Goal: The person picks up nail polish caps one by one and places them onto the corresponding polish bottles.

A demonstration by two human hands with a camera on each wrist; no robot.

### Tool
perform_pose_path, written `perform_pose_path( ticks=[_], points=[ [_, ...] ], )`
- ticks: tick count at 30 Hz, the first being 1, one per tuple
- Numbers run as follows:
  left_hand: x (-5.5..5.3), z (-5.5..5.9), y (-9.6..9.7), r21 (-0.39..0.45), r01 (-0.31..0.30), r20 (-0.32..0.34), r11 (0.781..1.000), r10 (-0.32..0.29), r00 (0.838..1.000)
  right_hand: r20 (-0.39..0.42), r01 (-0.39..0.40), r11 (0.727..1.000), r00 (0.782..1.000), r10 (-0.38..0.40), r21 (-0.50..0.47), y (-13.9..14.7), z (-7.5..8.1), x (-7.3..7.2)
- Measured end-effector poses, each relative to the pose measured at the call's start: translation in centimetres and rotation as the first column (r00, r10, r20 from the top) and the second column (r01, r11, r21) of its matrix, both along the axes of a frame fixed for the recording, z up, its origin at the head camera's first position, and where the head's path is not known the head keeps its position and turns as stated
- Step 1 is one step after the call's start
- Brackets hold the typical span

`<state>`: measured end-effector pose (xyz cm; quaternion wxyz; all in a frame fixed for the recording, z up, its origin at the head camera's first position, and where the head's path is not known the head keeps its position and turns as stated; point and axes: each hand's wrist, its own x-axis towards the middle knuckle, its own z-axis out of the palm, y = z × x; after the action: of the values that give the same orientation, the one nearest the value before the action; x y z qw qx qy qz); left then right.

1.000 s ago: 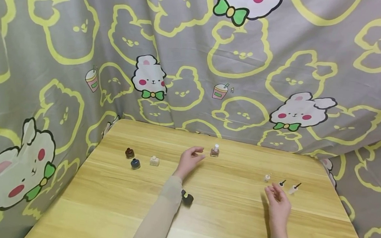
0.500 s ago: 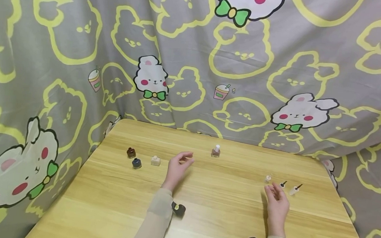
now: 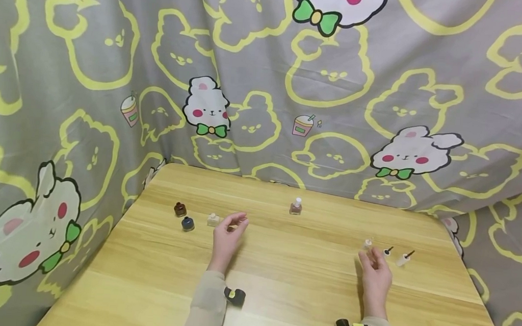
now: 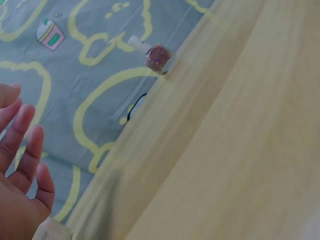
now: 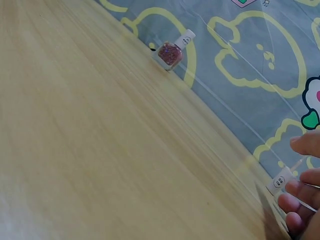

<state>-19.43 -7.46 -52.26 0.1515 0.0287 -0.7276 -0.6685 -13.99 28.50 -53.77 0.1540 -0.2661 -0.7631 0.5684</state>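
Observation:
Beside the cream-white open nail polish bottle (image 3: 213, 219), my left hand (image 3: 229, 237) hovers with loosely bent fingers and nothing held. The left wrist view shows its fingers spread apart. My right hand (image 3: 375, 274) is relaxed just in front of a white brush cap (image 3: 367, 243), which stands with its brush upward. In the right wrist view that cap (image 5: 281, 181) appears right behind the fingertips (image 5: 295, 188). A glittery pink nail polish bottle (image 3: 296, 208) with its white cap on stands at the back middle of the table.
On the left stand two more uncapped bottles, one dark brown (image 3: 180, 209) and one dark blue (image 3: 187, 224). To the right are two caps with dark brushes, one short (image 3: 388, 252) and one longer and white (image 3: 403, 259). A patterned curtain (image 3: 259, 71) hangs behind the wooden table (image 3: 289, 278).
My left hand has drawn back leftward from near the glittery bottle to the cream-white bottle. My right hand has shifted slightly left. The bottles and caps stay in place.

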Motion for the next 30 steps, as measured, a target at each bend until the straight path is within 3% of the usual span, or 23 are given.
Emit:
perform_pose_path(
  ticks=[7, 11, 20, 26, 30],
  points=[
    [1.9, 2.7, -0.7, 0.016, -0.072, -0.021, 0.997, 0.073, 0.997, 0.027, -0.021, 1.0, 0.999, 0.021, 0.001, 0.0, 0.0, -0.4],
    [2.3, 3.2, -1.0, 0.014, -0.098, -0.034, 0.995, 0.098, 0.995, 0.048, -0.034, 0.999, 0.998, 0.033, 0.015, 0.0, -0.1, -0.7],
    [2.5, 3.3, -2.5, 0.029, -0.207, -0.091, 0.978, 0.209, 0.974, 0.104, -0.049, 0.997, 0.994, 0.043, 0.064, -0.2, 0.0, -1.5],
    [2.5, 3.1, -3.5, 0.051, -0.294, -0.079, 0.954, 0.297, 0.951, 0.101, -0.043, 0.997, 0.994, 0.036, 0.068, -0.3, 0.1, -2.1],
    [1.6, 1.5, -4.3, 0.059, -0.316, -0.067, 0.947, 0.32, 0.945, 0.107, -0.04, 0.996, 0.994, 0.031, 0.083, -0.3, 0.1, -2.6]
  ],
)
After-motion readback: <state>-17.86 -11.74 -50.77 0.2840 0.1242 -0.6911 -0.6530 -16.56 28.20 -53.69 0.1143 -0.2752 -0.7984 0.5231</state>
